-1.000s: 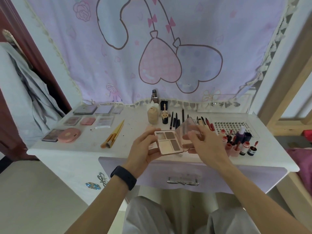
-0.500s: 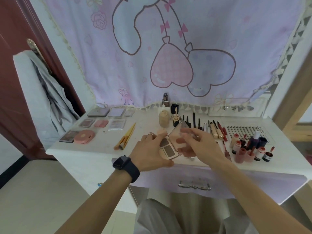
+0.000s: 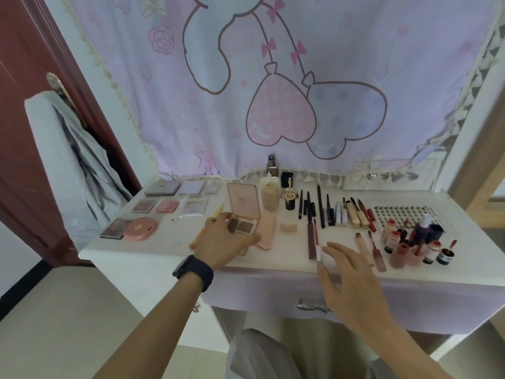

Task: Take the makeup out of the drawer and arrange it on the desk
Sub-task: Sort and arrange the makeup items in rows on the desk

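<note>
Fingers [image 3: 218, 218] of the left hand [image 3: 224, 242] grip the open eyeshadow palette [image 3: 243, 227] at the middle of the desk [image 3: 164, 250], while the right hand [image 3: 352, 280] hovers, fingers [image 3: 334, 246] spread, beside loose lip tubes [image 3: 311, 239] that a careless sweep could knock off the front edge.
</note>
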A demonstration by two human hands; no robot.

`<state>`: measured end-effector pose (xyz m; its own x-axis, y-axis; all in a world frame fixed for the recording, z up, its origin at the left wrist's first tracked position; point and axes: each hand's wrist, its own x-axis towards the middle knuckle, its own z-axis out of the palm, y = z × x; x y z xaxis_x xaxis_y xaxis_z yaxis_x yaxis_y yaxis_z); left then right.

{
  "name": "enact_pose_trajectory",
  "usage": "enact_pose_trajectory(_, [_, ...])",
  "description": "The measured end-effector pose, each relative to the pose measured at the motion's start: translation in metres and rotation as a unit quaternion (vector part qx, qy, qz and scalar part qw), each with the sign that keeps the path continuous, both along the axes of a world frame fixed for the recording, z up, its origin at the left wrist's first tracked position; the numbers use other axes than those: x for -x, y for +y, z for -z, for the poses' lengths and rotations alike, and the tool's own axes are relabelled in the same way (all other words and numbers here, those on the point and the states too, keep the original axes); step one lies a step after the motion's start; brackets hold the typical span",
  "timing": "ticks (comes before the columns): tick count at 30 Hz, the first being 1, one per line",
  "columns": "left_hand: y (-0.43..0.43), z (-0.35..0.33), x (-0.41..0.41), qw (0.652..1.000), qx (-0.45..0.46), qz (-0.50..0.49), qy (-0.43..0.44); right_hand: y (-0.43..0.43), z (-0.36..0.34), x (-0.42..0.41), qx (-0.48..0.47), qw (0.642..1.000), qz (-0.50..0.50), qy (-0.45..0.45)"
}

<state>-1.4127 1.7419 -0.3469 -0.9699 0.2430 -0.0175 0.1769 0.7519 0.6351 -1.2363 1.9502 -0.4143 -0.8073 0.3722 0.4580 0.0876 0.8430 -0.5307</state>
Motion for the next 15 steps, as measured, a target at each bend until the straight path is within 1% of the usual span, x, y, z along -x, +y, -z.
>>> enact_pose_trajectory(2, [0.005,0.001,0.011,1.000,0.015,-0.015,0.000,0.002,0.009,-0.001,-0.047,0.999,0.015,-0.012])
enact_pose_trajectory(3, [0.009,0.001,0.016,1.000,0.015,-0.016,0.001,0.003,0.011,0.001,-0.071,0.997,0.020,-0.032])
enact_pose_trajectory(7, [0.025,-0.002,0.042,0.999,0.037,-0.025,0.003,0.011,0.015,0.017,-0.138,0.978,0.015,-0.155])
enact_pose_trajectory(9, [0.034,-0.004,0.055,0.998,0.055,-0.036,0.000,0.012,0.020,0.023,-0.170,0.966,0.011,-0.197])
enact_pose_trajectory(15, [0.056,-0.002,0.085,0.991,0.120,-0.061,-0.001,0.013,0.029,0.023,-0.185,0.967,0.031,-0.175])
